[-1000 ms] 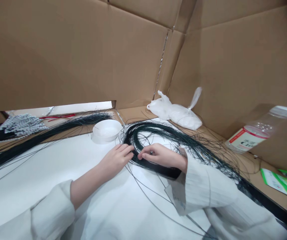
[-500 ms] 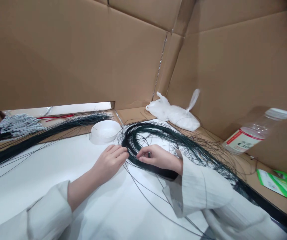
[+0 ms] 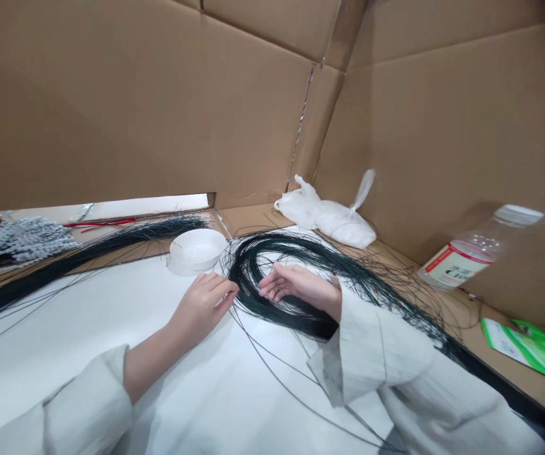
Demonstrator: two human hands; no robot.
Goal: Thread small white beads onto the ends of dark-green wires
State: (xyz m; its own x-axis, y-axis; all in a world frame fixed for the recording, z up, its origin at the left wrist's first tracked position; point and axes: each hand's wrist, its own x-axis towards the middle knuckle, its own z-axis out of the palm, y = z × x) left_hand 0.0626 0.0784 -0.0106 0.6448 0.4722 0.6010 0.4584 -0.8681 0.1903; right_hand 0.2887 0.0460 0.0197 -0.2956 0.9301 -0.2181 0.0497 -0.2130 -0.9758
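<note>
My left hand (image 3: 208,302) rests at the left edge of a coil of dark green wire strands (image 3: 272,314). Its thumb and fingers are pinched together; whatever is between the fingertips is too small to make out. Over the coil's inner loop hovers my right hand (image 3: 296,285), open, fingers stretched toward the left hand and nothing visible in them. The coil's loose strands trail off to the right, passing behind my right sleeve. A few single strands run from near my left fingertips down across the white work surface (image 3: 196,392).
A round white bowl (image 3: 197,251) stands behind my left hand. Another dark strand bundle (image 3: 64,268) lies at left, beside grey-white tipped strands (image 3: 30,239). Toward the right are a knotted white plastic bag (image 3: 343,222), a tilted clear bottle (image 3: 462,262) and a green packet (image 3: 533,351). Cardboard walls (image 3: 125,107) enclose the area.
My right thumb and finger have parted, and that hand has opened with its fingers extended. The left hand stays pinched by the coil. The whole view has shifted slightly.
</note>
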